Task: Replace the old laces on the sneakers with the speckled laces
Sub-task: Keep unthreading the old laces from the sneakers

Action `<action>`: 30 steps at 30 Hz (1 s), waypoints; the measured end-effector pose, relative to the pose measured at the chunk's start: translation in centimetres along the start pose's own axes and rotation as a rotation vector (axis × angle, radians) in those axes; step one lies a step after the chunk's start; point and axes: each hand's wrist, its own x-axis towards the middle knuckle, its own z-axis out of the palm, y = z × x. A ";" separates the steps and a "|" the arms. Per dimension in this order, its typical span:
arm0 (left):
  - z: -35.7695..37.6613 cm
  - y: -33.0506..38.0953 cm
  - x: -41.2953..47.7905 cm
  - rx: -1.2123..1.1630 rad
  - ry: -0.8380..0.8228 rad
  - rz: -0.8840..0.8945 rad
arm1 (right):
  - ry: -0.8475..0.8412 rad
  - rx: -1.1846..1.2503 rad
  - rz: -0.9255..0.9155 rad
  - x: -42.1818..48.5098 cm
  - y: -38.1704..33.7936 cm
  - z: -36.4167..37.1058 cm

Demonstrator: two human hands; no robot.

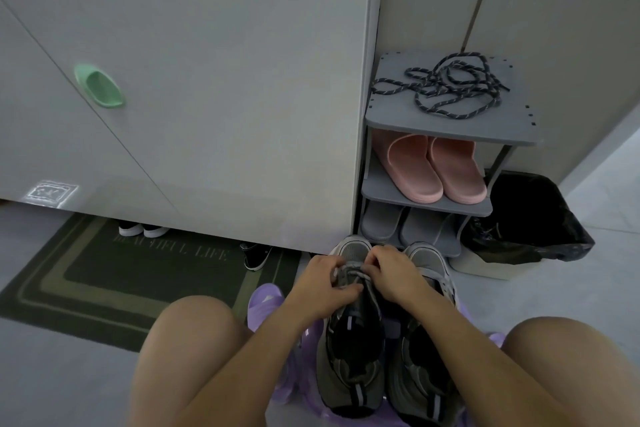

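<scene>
We work at the old lace (350,271) of the grey sneaker (351,350) on our left, which stands on the floor between our knees. The lace is soft, limp and light, so we judge it best taken close to an eyelet. Our left hand (325,282) and right hand (394,274) curl their fingers and pinch it near the toe. The speckled laces (453,87) lie tangled atop the shoe rack (388,123), well apart.

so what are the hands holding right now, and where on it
Both the left hand and the right hand pinch the old grey lace on the left-side sneaker, at the rows nearest the toe.
</scene>
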 end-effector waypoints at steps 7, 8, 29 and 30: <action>1.1 -1.6 0.9 0.032 -0.025 -0.064 | 0.088 -0.086 -0.067 -0.3 0.0 0.1; 1.2 -1.6 1.0 0.019 -0.029 -0.069 | 0.120 -0.059 -0.065 -0.3 0.2 0.1; 0.0 -0.6 1.2 -0.061 -0.077 -0.053 | 0.224 0.220 0.115 -1.4 0.7 -0.1; -0.1 -0.6 1.1 -0.065 -0.079 -0.051 | 0.200 0.228 0.124 -1.3 0.8 -0.3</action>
